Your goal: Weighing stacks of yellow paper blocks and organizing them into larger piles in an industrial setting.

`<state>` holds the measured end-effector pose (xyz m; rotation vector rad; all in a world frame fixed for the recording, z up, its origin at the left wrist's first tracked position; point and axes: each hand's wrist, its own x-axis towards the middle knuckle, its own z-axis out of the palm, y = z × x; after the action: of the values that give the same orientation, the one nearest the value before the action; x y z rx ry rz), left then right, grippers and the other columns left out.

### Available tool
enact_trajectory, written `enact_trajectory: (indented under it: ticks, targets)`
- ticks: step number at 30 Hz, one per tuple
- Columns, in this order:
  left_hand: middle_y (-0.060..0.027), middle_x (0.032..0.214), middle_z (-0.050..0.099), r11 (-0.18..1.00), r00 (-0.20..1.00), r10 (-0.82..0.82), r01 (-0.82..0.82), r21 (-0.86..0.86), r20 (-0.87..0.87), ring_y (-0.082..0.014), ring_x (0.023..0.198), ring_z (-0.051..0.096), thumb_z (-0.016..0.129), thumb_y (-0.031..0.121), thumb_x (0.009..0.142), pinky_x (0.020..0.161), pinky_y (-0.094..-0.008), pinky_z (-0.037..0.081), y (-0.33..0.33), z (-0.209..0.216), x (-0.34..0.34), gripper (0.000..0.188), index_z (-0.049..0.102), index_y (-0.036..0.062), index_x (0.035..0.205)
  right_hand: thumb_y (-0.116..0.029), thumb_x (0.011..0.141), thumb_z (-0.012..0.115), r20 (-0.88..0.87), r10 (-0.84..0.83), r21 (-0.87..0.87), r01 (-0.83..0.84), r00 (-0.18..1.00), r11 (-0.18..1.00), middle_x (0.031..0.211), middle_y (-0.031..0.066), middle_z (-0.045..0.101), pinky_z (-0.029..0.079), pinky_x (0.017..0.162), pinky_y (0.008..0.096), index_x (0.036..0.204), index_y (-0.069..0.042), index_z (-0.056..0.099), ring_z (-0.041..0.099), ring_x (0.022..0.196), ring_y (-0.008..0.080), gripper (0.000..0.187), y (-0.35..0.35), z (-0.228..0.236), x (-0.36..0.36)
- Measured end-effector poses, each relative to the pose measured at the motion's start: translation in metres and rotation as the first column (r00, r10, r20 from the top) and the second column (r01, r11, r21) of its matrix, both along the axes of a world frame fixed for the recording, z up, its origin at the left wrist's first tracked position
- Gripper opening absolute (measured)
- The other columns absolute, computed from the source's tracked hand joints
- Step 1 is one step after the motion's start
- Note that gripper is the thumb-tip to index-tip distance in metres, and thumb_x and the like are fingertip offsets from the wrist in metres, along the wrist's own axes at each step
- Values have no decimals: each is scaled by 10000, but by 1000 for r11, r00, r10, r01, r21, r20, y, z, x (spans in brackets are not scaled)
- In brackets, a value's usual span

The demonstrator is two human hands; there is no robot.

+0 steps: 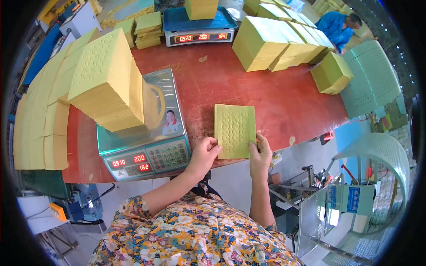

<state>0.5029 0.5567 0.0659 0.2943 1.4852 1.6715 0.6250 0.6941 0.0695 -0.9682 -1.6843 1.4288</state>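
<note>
Between my hands is a thin stack of yellow paper sheets embossed with rows of round marks. My left hand pinches its lower left edge, while my right hand grips the lower right edge, thumb on top. The sheets are over the front edge of the red table. Just left of my left hand stands a digital scale with a lit red display and a keypad. A tall block of the same yellow paper rests on its metal pan.
More yellow paper stacks line the table's left side, and others stand at the back right. A second scale at the back carries another block. A person in blue is at the far right. Machinery stands right of the table.
</note>
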Motion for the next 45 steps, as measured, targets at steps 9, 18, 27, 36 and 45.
enact_trajectory:
  ticks: [9, 18, 27, 36, 45]
  targets:
    - [-15, 799, 610, 958, 932, 135, -210, -197, -338, -77, 567, 543, 596, 91, 948, 468, -228, 443, 21, -36, 0, 92, 588, 42, 1025, -20, 826, 693, 327, 111, 98, -150, 938, 984, 790, 73, 682, 504, 653, 282, 1141, 6, 663, 611, 695, 108, 318, 40, -18, -12]
    - [-60, 748, 615, 922, 792, 171, -338, -189, -586, -140, 652, 596, 668, 42, 876, 556, -308, 480, 33, -41, 1, 168, 606, 22, 1031, -46, 804, 714, 414, 140, 114, -204, 899, 972, 756, 106, 671, 512, 651, 309, 1154, -28, 667, 627, 672, 141, 353, 49, -14, -13]
    - [-148, 769, 646, 915, 704, 193, -381, -135, -683, -274, 698, 657, 664, 32, 847, 628, -383, 506, 34, -40, 3, 227, 601, 33, 1064, -16, 796, 719, 440, 138, 160, -229, 887, 960, 705, 61, 602, 498, 636, 302, 1259, -75, 613, 571, 640, 127, 478, 52, -16, -15]
    - [-200, 1013, 662, 932, 562, 180, -359, -42, -808, -380, 918, 646, 595, -7, 866, 803, -458, 517, 30, -39, 15, 308, 604, 9, 1174, -1, 786, 720, 438, 124, 364, -302, 890, 881, 792, 67, 604, 484, 623, 317, 1156, -43, 673, 540, 649, 151, 375, 50, -26, -7]
    - [-107, 817, 622, 945, 371, 137, -327, 9, -918, -321, 723, 648, 661, 90, 855, 599, -419, 513, 9, 11, 29, 255, 656, 80, 1109, 8, 762, 711, 389, 159, 447, -336, 908, 829, 717, 69, 537, 461, 621, 323, 1048, -31, 718, 538, 639, 168, 290, 32, 14, -29]
